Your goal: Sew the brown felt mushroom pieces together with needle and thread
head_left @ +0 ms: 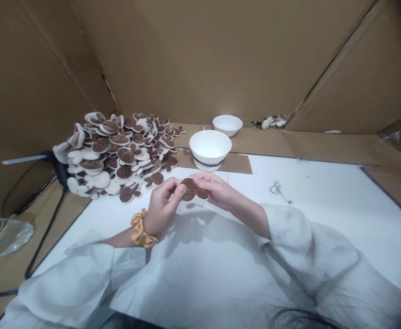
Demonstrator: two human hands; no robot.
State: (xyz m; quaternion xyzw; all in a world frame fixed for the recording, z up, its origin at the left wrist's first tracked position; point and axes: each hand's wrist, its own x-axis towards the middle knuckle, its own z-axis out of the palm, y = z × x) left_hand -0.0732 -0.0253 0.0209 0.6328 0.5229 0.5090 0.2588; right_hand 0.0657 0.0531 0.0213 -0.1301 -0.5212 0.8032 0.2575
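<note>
A small brown fabric piece (188, 186) with rounded lobes is held between both hands, just in front of the white bowl. My left hand (164, 203), with a yellow scrunchie (142, 230) at its wrist, pinches the piece's left side between thumb and fingers. On the other side, my right hand (217, 189) pinches its upper right edge. Dark bands circle the nearer white bowl (210, 149). To the left lies a large heap of brown and white fabric pieces (113, 153), some of them close to my left hand.
A second white bowl (227, 124) stands behind the first. Tangled dark thread (280, 190) lies on the white table (337, 219) at right. Cardboard walls (221, 55) surround the table. A plastic bottle (6, 235) and black cable (45, 235) are at far left.
</note>
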